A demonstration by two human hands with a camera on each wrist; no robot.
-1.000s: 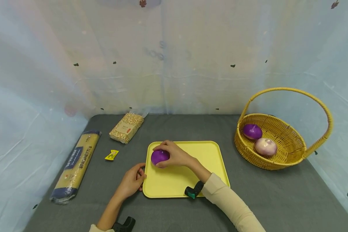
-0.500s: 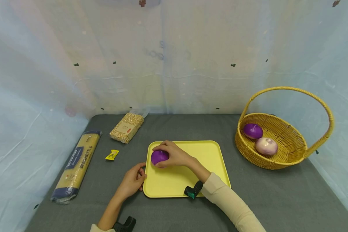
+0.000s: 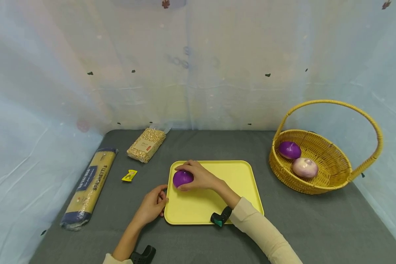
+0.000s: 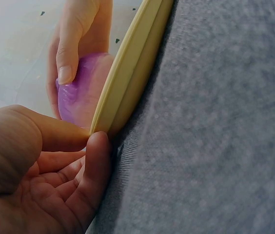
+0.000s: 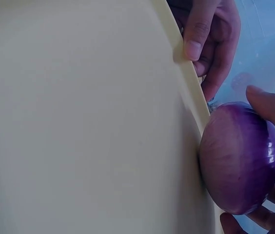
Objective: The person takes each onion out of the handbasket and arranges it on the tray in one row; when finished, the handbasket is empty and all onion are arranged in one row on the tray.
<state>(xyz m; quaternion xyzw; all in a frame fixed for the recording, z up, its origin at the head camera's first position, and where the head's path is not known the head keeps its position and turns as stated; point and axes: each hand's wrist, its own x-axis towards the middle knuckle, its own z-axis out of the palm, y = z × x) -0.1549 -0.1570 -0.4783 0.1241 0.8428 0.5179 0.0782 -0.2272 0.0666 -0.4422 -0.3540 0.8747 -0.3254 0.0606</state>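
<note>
A purple onion sits at the left side of a yellow tray. My right hand grips it from above, fingers on the far side and thumb on the near side. In the right wrist view, the glossy onion rests against the tray surface beside the rim. My left hand pinches the tray's left edge between thumb and fingers. The left wrist view shows those fingertips right at the rim of the tray, with the onion just beyond.
A wicker basket with a tall handle stands at the right, holding a purple onion and a paler onion. To the left lie a spaghetti pack, a small yellow packet and a bag of grains.
</note>
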